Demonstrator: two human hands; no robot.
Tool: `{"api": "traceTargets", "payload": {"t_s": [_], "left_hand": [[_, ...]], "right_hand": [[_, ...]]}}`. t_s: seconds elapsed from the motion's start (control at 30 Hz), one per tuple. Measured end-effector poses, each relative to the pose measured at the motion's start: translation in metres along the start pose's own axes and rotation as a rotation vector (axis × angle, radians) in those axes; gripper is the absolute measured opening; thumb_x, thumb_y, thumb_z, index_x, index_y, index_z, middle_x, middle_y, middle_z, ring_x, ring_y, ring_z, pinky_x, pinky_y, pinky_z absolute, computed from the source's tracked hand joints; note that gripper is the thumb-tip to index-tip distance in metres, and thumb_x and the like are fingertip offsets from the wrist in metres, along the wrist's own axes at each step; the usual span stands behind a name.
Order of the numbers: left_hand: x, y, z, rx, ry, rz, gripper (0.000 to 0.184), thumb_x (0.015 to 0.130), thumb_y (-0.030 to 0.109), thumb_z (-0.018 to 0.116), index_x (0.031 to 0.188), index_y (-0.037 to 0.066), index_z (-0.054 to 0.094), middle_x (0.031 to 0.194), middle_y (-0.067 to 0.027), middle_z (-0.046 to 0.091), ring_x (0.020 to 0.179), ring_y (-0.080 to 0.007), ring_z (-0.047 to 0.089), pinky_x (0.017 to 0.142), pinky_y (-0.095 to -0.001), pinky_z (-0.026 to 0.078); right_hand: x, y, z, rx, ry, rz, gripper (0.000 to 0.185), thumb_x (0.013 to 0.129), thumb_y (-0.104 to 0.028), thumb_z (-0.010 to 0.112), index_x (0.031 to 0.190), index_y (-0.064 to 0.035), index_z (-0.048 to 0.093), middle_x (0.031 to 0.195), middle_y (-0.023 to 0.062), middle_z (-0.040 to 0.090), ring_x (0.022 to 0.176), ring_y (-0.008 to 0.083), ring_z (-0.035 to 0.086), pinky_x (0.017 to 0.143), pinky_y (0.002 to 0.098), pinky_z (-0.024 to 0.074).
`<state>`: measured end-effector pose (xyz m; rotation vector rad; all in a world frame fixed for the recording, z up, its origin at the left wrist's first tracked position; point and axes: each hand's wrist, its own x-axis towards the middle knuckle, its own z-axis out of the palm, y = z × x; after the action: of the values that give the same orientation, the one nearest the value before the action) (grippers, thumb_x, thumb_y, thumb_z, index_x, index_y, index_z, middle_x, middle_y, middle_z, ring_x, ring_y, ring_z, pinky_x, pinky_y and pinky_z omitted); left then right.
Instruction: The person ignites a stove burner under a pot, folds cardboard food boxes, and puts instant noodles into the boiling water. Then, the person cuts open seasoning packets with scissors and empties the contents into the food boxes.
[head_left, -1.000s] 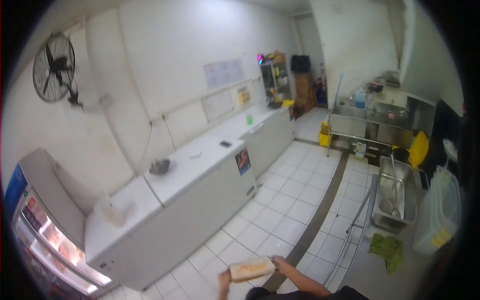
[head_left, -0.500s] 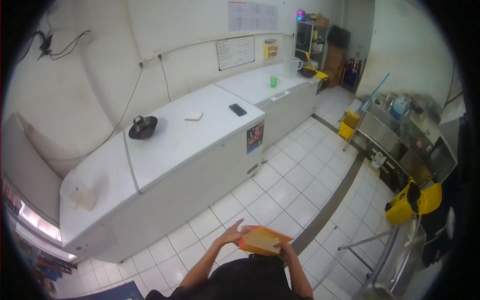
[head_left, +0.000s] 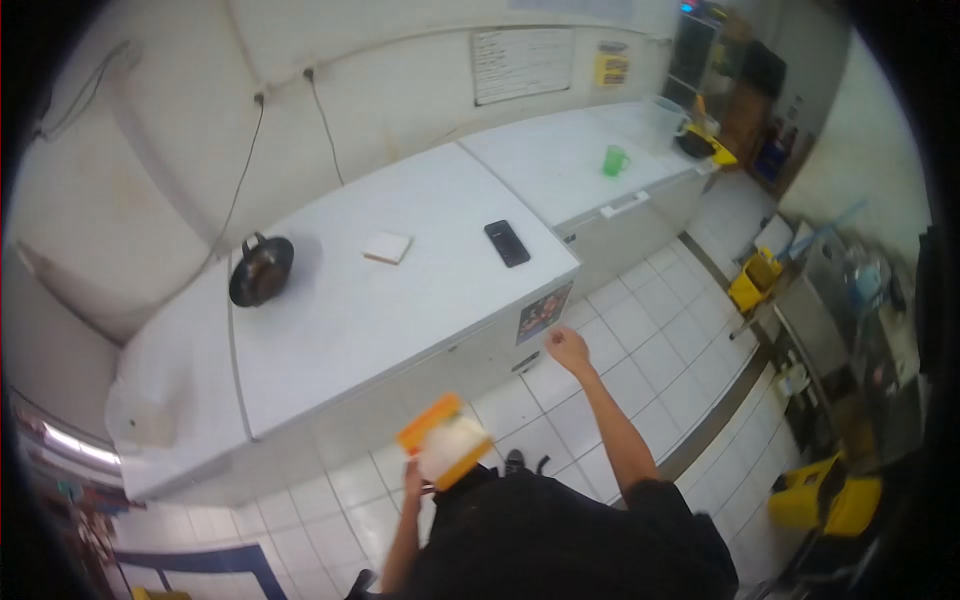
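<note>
Tabletop (head_left: 330,300): white, smooth, faintly glossy. Pan (head_left: 262,271): dark metal, dull sheen. Phone (head_left: 506,243): black, smooth. Mug (head_left: 614,160): green translucent plastic. Floor tiles (head_left: 640,325): white, glossy. Sleeve (head_left: 675,510): black cloth, matt. Whiteboard (head_left: 522,65): white, smooth. Bucket (head_left: 755,280): yellow plastic. Sink unit (head_left: 815,315): grey metal.

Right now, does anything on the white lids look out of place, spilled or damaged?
What seems a bread slice lies bare on the lid, between the pan and the phone, with no plate under it; that looks odd for food. I can make out no spill or damage there.
</note>
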<state>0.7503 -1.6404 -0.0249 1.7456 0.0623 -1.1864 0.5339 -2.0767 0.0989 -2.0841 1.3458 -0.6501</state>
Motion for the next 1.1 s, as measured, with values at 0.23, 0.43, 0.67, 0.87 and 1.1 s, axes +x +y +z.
{"api": "traceTargets", "payload": {"t_s": [0.23,0.43,0.67,0.87,1.1], "left_hand": [[0.037,-0.024,-0.047,-0.416,0.419,-0.176,0.056,0.094,0.055,0.041,0.139,0.022,0.038,0.111,-0.0157,0.061,0.084,-0.0327,0.063,0.068,-0.053,0.055],[0.076,-0.01,-0.029,-0.535,0.405,-0.111,0.061,0.094,0.063,0.032,0.128,0.015,0.048,0.103,-0.015,0.06,0.078,-0.0275,0.056,0.065,-0.0459,0.05],[0.09,-0.022,-0.026,-0.37,0.443,-0.23,0.076,0.092,0.068,0.032,0.138,0.008,0.036,0.111,-0.0237,0.053,0.089,-0.0325,0.055,0.075,-0.0502,0.05],[0.074,-0.003,0.032,-0.847,0.696,-0.311,0.072,0.09,0.066,0.044,0.135,0.011,0.033,0.104,-0.0178,0.047,0.084,-0.0284,0.052,0.068,-0.0431,0.051],[0.053,0.006,0.106,-0.923,0.735,-0.303,0.07,0.089,0.068,0.044,0.129,0.01,0.039,0.082,-0.0104,0.047,0.065,-0.0219,0.044,0.06,-0.0383,0.042]], "right_hand": [[0.224,-0.092,0.068,-0.339,0.149,-0.033,0.058,0.073,-0.045,0.076,0.113,-0.0074,0.059,0.117,0.0149,0.06,0.116,0.033,0.053,0.088,0.0528,0.0453],[0.311,-0.091,0.114,-0.436,-0.007,0.183,0.089,0.061,-0.054,0.08,0.123,0.0009,0.046,0.125,0.0181,0.046,0.123,0.0349,0.042,0.095,0.0582,0.0394],[0.324,-0.076,0.117,-0.389,-0.002,0.165,0.078,0.063,-0.045,0.081,0.118,-0.0011,0.047,0.118,0.0159,0.047,0.116,0.0351,0.045,0.089,0.0512,0.0442],[0.333,-0.069,0.117,-0.305,-0.018,0.12,0.076,0.059,-0.042,0.081,0.115,-0.0025,0.046,0.111,0.0153,0.048,0.109,0.0339,0.048,0.083,0.0502,0.0471],[0.34,-0.076,0.111,-0.319,-0.052,0.131,0.077,0.06,-0.041,0.082,0.115,-0.002,0.045,0.107,0.0147,0.048,0.103,0.034,0.049,0.081,0.0493,0.0458]]}}
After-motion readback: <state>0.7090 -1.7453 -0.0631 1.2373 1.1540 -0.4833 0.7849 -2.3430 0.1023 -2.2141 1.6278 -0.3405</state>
